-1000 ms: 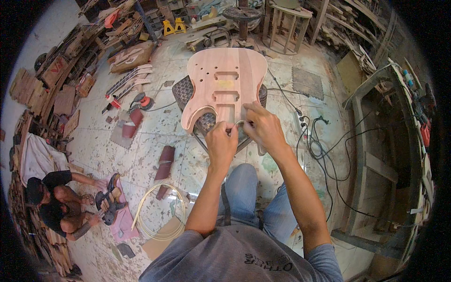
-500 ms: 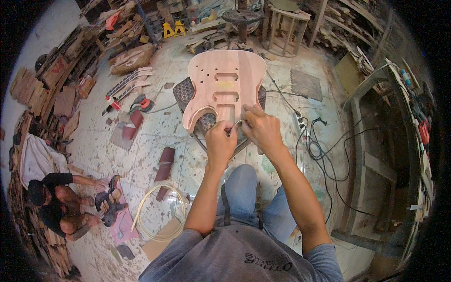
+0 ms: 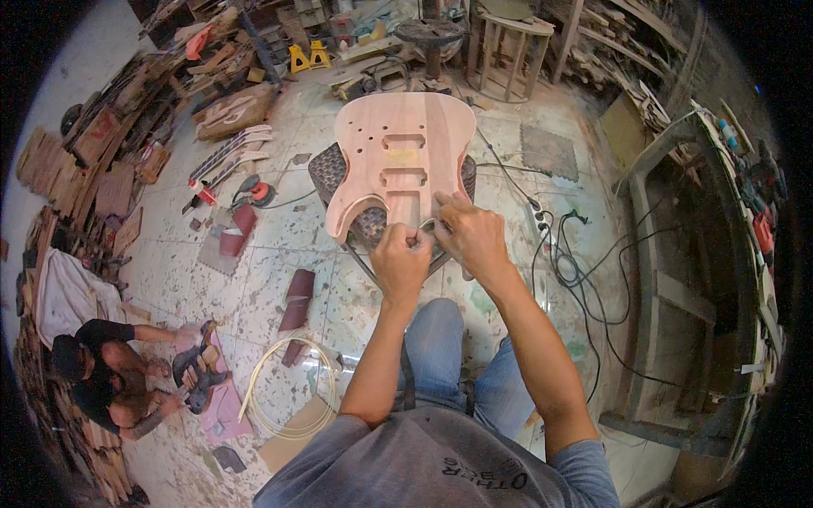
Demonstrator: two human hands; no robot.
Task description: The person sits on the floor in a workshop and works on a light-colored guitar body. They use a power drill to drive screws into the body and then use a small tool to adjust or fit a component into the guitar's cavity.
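An unfinished wooden electric guitar body (image 3: 449,140) lies flat on a dark woven stool (image 3: 326,172), with its routed cavities facing up and its cutaways toward me. My left hand (image 3: 400,258) is closed in a pinch near the neck end. Beside it, the fingers of my right hand (image 3: 470,235) are bent at the right cutaway, touching the body's edge. A thin pale strip (image 3: 428,222) curves between the two hands. My fingers hide its ends and part of the cutaway.
On the floor lie a cream coil (image 3: 275,398), rolled brown sandpaper (image 3: 296,300), an orange sander (image 3: 261,190) and guitar necks (image 3: 233,157). Black cables (image 3: 567,262) loop at the right beside a wooden frame (image 3: 669,296). Another person (image 3: 110,372) squats at the lower left, handling a dark object.
The view has shifted slightly. My left hand sits a little lower, still pinching beside the right hand. The other person's hands have moved a little on the dark object.
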